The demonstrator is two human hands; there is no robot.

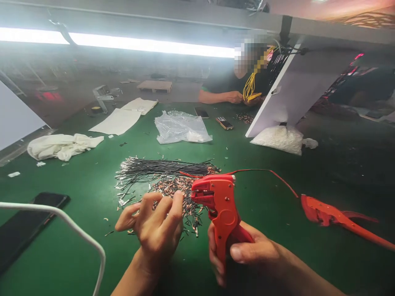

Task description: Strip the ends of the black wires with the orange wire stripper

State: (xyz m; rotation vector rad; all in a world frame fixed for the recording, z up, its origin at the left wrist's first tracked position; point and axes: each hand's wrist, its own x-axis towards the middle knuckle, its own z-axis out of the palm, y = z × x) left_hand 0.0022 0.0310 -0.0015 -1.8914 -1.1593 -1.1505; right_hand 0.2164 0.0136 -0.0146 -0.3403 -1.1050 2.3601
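My right hand [247,246] is wrapped round the handles of a red wire stripper [224,205], its jaws facing left. A thin black wire [195,190] shows at the jaws, in line with the fingertips of my left hand [159,224]. The left fingers are bent into a pinch, the little finger held apart; the thumb is hidden. Behind both hands lies a bundle of black wires [163,167] with silvery terminals at the left and coppery ends at the right. A pile of short black and copper-coloured scraps [173,187] spreads in front of the bundle, partly covered by my left hand.
Another red-handled tool [327,211] lies right, a red cord [256,169] leading to it. A white cable [83,234] arches past a dark phone [33,222] at left. Beyond are a plastic bag [182,127], white cloth [61,146] and a co-worker's hand [236,97] with yellow wires.
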